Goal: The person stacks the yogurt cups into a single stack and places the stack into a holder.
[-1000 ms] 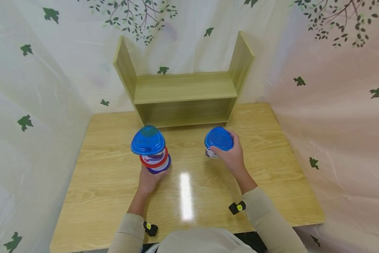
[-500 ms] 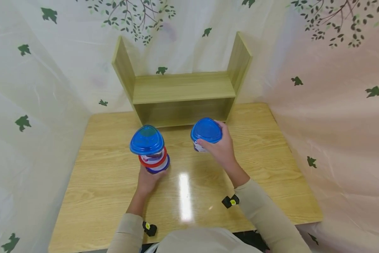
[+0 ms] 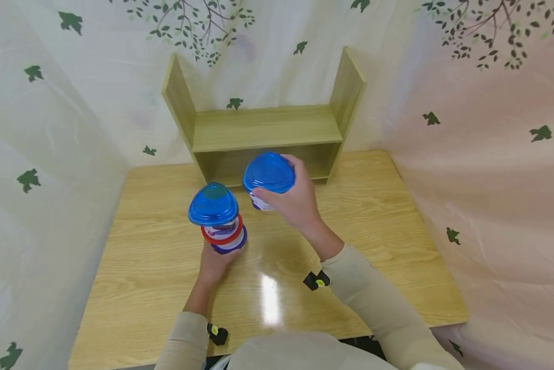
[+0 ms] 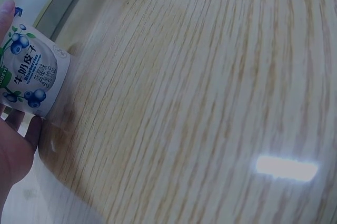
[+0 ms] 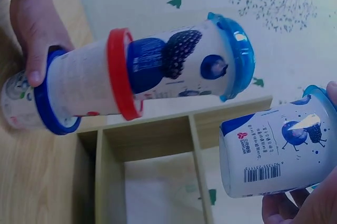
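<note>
Three yogurt tubs stand in a stack on the table, seen side-on in the right wrist view. The bottom tub (image 4: 34, 71) has a dark blue lid, the middle tub (image 5: 87, 81) a red one, and the top tub (image 5: 179, 66) a bright blue one. My left hand (image 3: 214, 264) grips the bottom tub near its lid, fingers round its side. My right hand (image 3: 301, 198) holds a fourth tub (image 3: 268, 173), blue-lidded with a blueberry print, in the air just right of the stack and slightly beyond it. Its thumb lies on the near side.
A two-level wooden shelf (image 3: 267, 128) stands at the table's back edge, behind the tubs. The wooden table (image 3: 360, 231) extends to both sides. Leaf-printed sheeting (image 3: 480, 169) hangs round the back and sides.
My right hand has carried its tub left and away from me, up toward the stack, and the tub looks larger. The left hand and the stack have stayed in place.
</note>
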Action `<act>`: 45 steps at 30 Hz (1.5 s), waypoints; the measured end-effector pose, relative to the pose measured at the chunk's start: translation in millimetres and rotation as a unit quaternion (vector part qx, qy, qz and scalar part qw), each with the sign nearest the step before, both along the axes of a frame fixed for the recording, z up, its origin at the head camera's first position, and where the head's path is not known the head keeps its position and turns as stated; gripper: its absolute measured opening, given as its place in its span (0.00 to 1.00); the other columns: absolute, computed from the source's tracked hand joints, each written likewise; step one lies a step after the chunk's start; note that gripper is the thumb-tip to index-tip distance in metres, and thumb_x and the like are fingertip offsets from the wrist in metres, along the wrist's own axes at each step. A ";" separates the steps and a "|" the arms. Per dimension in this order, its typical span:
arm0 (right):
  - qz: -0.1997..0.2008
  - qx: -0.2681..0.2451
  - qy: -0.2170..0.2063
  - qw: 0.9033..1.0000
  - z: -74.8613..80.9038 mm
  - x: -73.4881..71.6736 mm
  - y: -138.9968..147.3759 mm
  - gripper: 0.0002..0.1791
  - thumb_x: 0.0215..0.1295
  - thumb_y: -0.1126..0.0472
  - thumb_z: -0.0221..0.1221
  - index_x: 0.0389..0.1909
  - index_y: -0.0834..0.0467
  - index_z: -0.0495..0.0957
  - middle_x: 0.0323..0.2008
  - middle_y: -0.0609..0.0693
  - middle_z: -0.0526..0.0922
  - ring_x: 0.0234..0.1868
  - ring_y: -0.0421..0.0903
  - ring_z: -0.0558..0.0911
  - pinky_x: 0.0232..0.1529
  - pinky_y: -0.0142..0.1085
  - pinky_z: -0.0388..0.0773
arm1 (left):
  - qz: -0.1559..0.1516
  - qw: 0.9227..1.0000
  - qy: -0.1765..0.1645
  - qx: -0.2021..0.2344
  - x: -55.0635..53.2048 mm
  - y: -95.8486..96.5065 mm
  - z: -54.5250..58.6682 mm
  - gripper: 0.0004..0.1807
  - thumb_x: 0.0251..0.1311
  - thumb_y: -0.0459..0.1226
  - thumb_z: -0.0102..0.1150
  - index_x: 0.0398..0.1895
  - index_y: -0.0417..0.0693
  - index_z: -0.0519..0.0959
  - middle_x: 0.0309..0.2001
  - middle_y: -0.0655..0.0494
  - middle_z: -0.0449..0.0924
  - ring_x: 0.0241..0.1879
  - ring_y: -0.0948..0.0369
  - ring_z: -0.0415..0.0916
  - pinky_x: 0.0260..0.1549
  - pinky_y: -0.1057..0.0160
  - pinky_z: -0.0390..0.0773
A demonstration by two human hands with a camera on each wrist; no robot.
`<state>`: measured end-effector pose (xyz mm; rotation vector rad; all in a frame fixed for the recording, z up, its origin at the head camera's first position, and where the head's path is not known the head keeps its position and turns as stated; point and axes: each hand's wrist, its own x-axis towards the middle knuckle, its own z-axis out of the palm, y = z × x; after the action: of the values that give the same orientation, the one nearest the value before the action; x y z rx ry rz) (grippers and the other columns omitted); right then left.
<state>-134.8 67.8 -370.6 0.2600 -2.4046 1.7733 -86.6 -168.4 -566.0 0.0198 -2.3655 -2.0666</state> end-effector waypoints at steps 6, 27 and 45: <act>0.011 0.002 0.021 1.000 18.9 -3.2 -11.2 0.47 0.55 0.46 0.75 0.72 0.50 0.60 0.67 0.51 0.70 0.65 0.55 0.72 0.53 0.48 0.81 | -0.008 1.000 0.012 0.007 -1.4 0.0 -3.1 0.53 0.55 0.37 0.76 0.77 0.61 0.50 0.73 0.55 0.61 0.72 0.51 0.59 0.70 0.41 0.59; 0.091 -0.007 0.003 0.996 54.1 -4.8 -60.3 0.48 0.55 0.46 0.74 0.72 0.50 0.59 0.65 0.50 0.72 0.62 0.51 0.74 0.53 0.46 0.81 | 0.000 1.000 -0.008 -0.001 1.3 0.8 -1.6 0.54 0.55 0.38 0.76 0.77 0.56 0.48 0.72 0.51 0.62 0.71 0.49 0.61 0.71 0.42 0.58; 0.122 0.035 -0.012 0.992 53.0 1.6 -85.4 0.50 0.53 0.40 0.73 0.72 0.49 0.58 0.65 0.47 0.70 0.60 0.49 0.74 0.51 0.45 0.82 | -0.005 0.999 0.011 0.030 -0.9 0.7 -4.2 0.53 0.54 0.36 0.77 0.76 0.63 0.51 0.70 0.54 0.64 0.69 0.51 0.63 0.71 0.42 0.57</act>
<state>-133.2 -17.6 -317.6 0.5669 -2.5488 1.7965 -87.5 -167.7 -570.2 -0.0140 -2.2953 -2.1304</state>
